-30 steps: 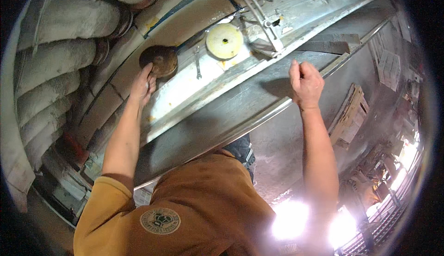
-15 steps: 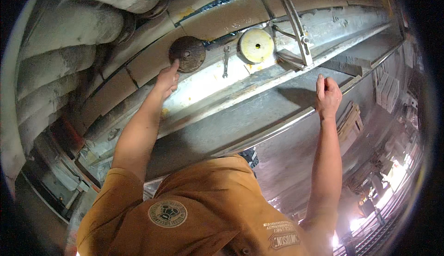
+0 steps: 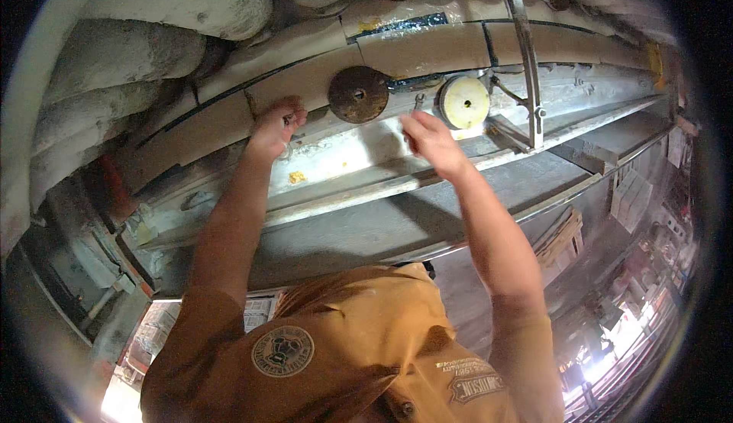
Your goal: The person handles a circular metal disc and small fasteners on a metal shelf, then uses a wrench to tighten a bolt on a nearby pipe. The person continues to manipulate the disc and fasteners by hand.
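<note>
My left hand (image 3: 276,127) is raised left of a dark round disc (image 3: 358,95) with a hole in its middle. Its fingers are curled, and a small metallic thing shows at them, too blurred to name. My right hand (image 3: 431,144) is closed at the lower part of a wrench (image 3: 420,102), whose upper end sticks out above the fingers. The wrench stands between the dark disc and a pale yellow round disc (image 3: 466,103). Both discs rest against the brightly lit ledge and the brown panels behind it.
A metal bar (image 3: 525,64) rises from the ledge right of the yellow disc. A long pale rail (image 3: 359,196) crosses in front of me above a grey surface. Large rounded whitish forms (image 3: 183,3) line the back. Flat boards (image 3: 561,240) stand at the right.
My right hand has moved left and forward to the wrench. My left hand has left the dark disc's edge and now sits apart from it, fingers curled. The view has shifted.
</note>
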Demonstrator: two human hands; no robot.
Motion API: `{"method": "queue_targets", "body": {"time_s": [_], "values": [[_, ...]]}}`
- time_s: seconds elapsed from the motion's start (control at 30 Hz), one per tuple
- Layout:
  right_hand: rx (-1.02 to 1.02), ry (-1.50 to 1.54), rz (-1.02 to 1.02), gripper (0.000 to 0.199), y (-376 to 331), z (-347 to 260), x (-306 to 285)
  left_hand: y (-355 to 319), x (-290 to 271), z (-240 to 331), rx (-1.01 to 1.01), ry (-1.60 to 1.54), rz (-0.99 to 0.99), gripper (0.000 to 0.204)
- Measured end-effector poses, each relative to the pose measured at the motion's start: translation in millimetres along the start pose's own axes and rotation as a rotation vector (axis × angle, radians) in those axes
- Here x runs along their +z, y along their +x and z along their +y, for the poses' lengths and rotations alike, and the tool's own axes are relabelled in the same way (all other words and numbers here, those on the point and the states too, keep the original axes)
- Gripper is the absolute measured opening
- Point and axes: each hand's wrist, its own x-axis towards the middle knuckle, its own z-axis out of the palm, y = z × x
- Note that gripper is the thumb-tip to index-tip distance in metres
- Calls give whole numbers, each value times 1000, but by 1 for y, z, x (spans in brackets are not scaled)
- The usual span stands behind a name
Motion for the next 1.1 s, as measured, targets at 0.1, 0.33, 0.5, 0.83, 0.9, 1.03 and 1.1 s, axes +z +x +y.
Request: {"method": "queue_targets", "body": {"time_s": [0.1, 0.33, 0.5, 0.83, 0.9, 1.03, 1.1], "values": [[67, 282, -106, 18, 66, 9, 62, 15, -21, -4, 197, 241, -86, 17], [-424, -766, 17, 24, 152, 28, 139, 25, -8, 13, 935, 1764, 82, 18], [-311, -535, 23, 25, 145, -1, 142, 23, 21, 10, 1051, 1680, 126, 22], [-285, -739, -251, 34, 141, -43, 125, 20, 13, 10, 961, 1425, 149, 35], [-366, -967, -240, 36, 146, -42, 124, 21, 12, 9, 923, 1405, 140, 38], [-454, -1039, -190, 48, 141, -42, 126, 29, -14, -2, 765, 1010, 140, 45], [-418, -938, -141, 47, 137, -42, 129, 35, -33, -5, 809, 873, 102, 44]]}}
